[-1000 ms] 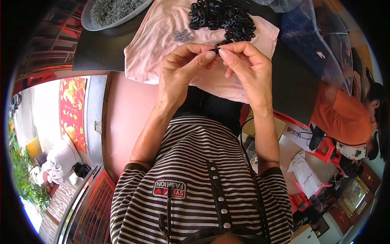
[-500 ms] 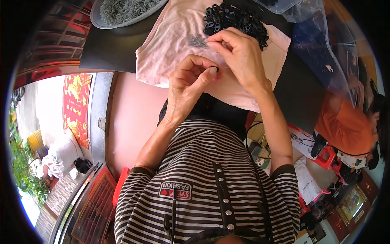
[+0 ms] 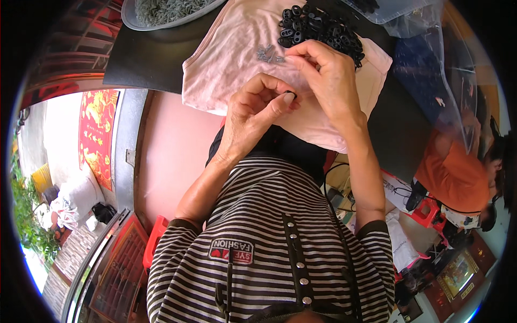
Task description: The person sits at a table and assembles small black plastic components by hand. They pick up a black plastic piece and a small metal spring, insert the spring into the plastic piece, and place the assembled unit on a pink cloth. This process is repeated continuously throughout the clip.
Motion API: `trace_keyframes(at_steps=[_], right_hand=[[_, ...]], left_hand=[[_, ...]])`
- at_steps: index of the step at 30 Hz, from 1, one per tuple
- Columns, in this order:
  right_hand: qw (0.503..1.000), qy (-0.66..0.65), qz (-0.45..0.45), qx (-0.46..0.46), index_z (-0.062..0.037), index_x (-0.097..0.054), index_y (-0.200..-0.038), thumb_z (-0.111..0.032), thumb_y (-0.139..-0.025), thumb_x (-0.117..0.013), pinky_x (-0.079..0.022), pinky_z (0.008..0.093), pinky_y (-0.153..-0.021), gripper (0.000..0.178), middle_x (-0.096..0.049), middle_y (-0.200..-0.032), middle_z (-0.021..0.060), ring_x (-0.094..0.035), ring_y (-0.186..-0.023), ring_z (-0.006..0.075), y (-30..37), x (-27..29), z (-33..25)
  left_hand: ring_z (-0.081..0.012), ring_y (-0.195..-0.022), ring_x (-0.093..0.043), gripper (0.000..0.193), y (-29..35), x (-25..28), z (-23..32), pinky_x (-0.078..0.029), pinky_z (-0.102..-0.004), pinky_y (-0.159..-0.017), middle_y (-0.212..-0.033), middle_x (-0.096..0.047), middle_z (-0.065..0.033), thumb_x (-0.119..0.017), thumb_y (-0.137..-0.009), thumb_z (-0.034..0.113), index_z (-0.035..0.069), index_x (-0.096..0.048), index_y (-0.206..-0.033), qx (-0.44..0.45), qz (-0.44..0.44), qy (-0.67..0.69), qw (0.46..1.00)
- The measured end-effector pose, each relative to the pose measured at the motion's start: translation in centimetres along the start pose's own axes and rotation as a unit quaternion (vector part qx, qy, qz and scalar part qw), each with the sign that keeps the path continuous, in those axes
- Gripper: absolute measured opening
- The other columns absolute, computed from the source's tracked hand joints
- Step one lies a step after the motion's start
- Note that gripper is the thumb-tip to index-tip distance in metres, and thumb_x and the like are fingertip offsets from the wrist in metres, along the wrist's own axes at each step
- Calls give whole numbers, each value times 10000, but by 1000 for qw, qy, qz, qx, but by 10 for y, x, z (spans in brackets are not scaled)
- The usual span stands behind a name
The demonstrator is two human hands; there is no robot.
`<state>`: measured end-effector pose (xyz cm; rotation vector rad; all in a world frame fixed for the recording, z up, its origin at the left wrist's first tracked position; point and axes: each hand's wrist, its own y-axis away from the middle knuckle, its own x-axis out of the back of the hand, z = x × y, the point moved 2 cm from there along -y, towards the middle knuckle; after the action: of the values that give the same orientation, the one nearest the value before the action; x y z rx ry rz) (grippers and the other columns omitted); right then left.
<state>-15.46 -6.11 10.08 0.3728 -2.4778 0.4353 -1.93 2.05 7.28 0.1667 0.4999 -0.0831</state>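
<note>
The left hand [image 3: 252, 107] pinches a small black piece [image 3: 291, 93] over the pink cloth [image 3: 215, 75]; the right hand [image 3: 335, 81] has fingertips close together beside the grey pins [image 3: 265, 53], any grip unclear. Many black parts [image 3: 323, 33] lie heaped, apparently still to handle.

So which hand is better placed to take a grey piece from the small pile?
Probably the right hand: it is at the edge of the small grey pile. The left hand is farther off and pinches a black piece.
</note>
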Motion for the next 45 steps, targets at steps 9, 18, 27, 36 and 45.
trace_keyframes(at_steps=[9,18,27,36,45], right_hand=[[936,-311,-37,-161,4,-648,-927,-59,-871,-602,-466,191,-611,96,-644,-827,28,-577,-691,73,21,19,-17],[908,-401,-7,-121,0,-651,-962,-99,-857,-646,-459,181,-606,144,-651,-850,30,-574,-717,59,50,13,-19],[923,-366,20,-112,-4,-650,-953,-97,-868,-630,-483,183,-616,128,-668,-904,34,-607,-732,59,63,21,-25],[927,-354,22,-120,-5,-648,-950,-101,-873,-624,-492,184,-610,125,-667,-901,37,-610,-726,61,66,21,-28],[939,-332,39,-80,7,-639,-912,-16,-857,-615,-504,189,-604,64,-634,-939,56,-623,-726,88,68,13,-27]], left_hand=[[-127,-813,-615,186,1,-1,7,-498,-244,-758,-910,-654,-88,-602,-884,80,-29,-599,-1034,-7,29,60,998],[-116,-807,-604,195,9,-9,8,-493,-233,-757,-936,-657,-83,-579,-903,92,-38,-617,-1044,27,12,96,995],[-105,-774,-583,190,15,-18,11,-478,-223,-729,-909,-656,-73,-586,-903,115,-34,-623,-1014,33,21,53,998],[-95,-755,-574,187,15,-18,11,-472,-215,-707,-875,-655,-59,-602,-894,125,-31,-633,-993,31,20,39,999],[-97,-738,-590,183,13,-13,7,-481,-216,-697,-850,-656,-58,-613,-885,114,-32,-638,-992,42,26,28,998]])
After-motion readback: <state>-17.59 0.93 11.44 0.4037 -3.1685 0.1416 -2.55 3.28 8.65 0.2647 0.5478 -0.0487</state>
